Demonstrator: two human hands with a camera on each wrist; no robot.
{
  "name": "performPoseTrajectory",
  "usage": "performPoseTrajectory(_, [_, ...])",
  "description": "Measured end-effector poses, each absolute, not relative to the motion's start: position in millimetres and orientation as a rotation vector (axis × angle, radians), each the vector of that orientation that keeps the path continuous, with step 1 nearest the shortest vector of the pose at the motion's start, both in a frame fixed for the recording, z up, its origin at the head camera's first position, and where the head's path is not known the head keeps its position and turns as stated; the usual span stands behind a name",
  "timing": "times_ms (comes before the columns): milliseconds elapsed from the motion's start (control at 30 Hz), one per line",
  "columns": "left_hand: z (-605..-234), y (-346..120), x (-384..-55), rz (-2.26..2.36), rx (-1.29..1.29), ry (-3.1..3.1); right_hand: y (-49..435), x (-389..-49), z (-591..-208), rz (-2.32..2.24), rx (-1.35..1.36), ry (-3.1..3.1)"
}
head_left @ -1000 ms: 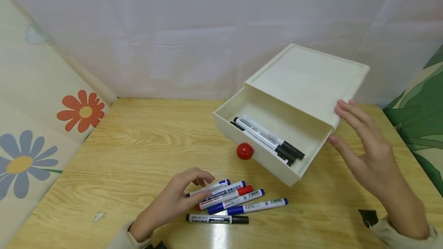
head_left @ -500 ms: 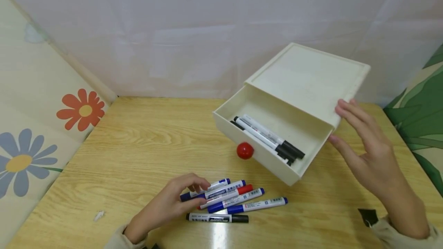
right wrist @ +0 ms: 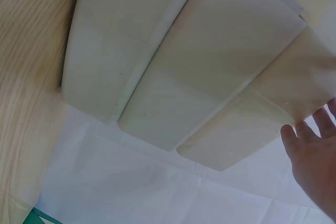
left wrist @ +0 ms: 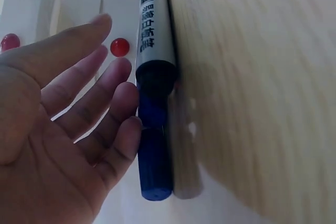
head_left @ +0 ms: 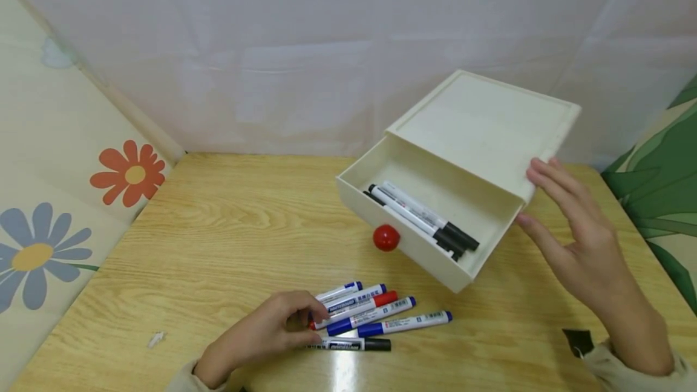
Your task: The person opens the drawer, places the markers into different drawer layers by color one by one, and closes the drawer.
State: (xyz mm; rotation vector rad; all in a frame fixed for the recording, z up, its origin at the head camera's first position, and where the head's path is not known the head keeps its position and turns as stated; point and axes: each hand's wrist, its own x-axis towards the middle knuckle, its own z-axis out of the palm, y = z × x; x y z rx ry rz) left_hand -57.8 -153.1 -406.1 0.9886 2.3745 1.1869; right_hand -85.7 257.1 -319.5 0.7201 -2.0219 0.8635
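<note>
Your left hand [head_left: 267, 328]: thumb and fingers apart, beside loose whiteboard markers [head_left: 376, 314] on the wooden table [head_left: 229, 222]; your right hand [head_left: 590, 256]: spread, fingertips on the edge of the white drawer unit [head_left: 490, 129]; black-capped markers [head_left: 405, 212]: inside its pulled-out drawer [head_left: 422, 264]

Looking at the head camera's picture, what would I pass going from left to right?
Blue-grey flower, orange-red flower, left hand, red knob, right hand. The white box and markers overlap others, so I left them out.
</note>
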Motion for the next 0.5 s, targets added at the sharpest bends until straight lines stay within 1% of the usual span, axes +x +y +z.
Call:
performPoseTrajectory(267, [-403.9, -151.3, -54.7, 1.017, 1.078, 2.464, 257.4, -85.9, -319.7, 0.867, 0.721, -2.022])
performPoseTrajectory(500, [-403.3, -147.0, -51.4, 0.764, 1.087, 2.586, 257.6, -85.8, -320.1, 0.862, 0.725, -2.019])
